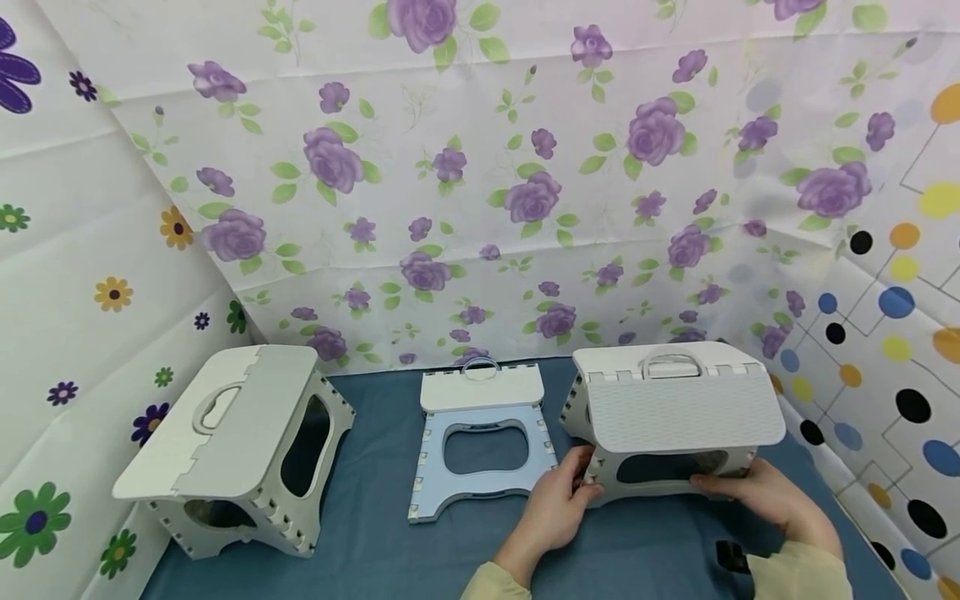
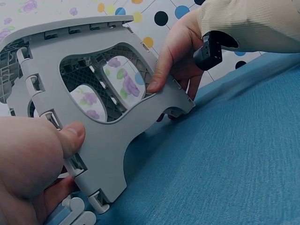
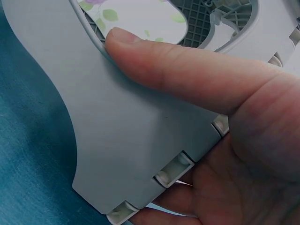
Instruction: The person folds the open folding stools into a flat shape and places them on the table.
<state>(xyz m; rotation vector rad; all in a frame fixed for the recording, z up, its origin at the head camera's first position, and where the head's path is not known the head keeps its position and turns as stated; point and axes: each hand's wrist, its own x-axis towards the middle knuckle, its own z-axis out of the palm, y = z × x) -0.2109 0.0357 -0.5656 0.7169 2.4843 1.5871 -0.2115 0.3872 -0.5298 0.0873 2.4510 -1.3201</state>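
A grey-white folding step stool (image 1: 682, 408) stands unfolded at the right in the head view, its ribbed top and carry handle facing up. My left hand (image 1: 551, 504) grips its left front leg corner, thumb on the front panel. At the other front corner my right hand (image 1: 776, 500) holds the leg. In the right wrist view, the right thumb (image 3: 154, 61) lies across the front panel to the edge of its cutout, and the other fingers go behind the hinged edge. The left wrist view shows both hands on the same panel (image 2: 112, 136).
A folded-flat stool (image 1: 480, 487), pale blue and white, lies in the middle, close beside the left hand. Another unfolded stool (image 1: 232, 433) stands at the left. Blue cloth (image 1: 375, 542) covers the table. Flower-patterned sheets (image 1: 480, 208) rise behind, with patterned sheets at both sides.
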